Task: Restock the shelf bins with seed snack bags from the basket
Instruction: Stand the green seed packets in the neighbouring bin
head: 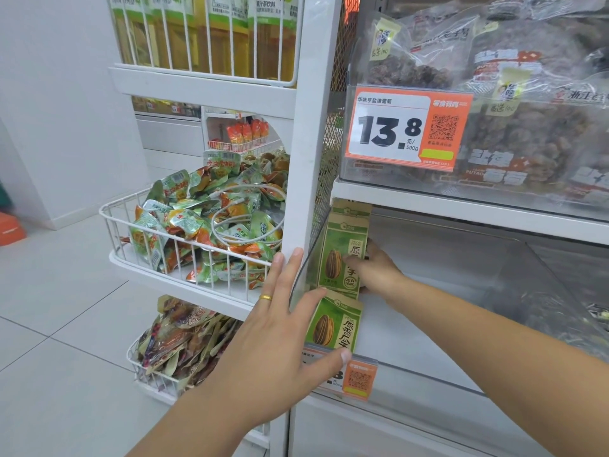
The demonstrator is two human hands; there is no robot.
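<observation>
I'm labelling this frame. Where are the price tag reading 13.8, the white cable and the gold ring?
price tag (389,127): head view, on the printed digits.
white cable (245,225): head view, on its coiled loop.
gold ring (265,297): head view, on the band.

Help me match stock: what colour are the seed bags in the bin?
Green with tan kraft-paper edges, seed bags, clearest in the head view.

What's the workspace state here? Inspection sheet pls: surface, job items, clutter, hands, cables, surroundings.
Surface: clear shelf bin, mostly bare floor, price tag on its front lip.
Job's things: two green seed bags upright at the bin's left end, rear seed bag and front seed bag; basket not in view.
Clutter: nothing seen in the bin.
Hands: right hand holds the rear bag; left hand open, thumb against the front bag.
Cables: white cable coiled on snack packets in the wire rack.
Surroundings: upper bin of dried fruit bags, tag 13.8; tiled floor.
</observation>
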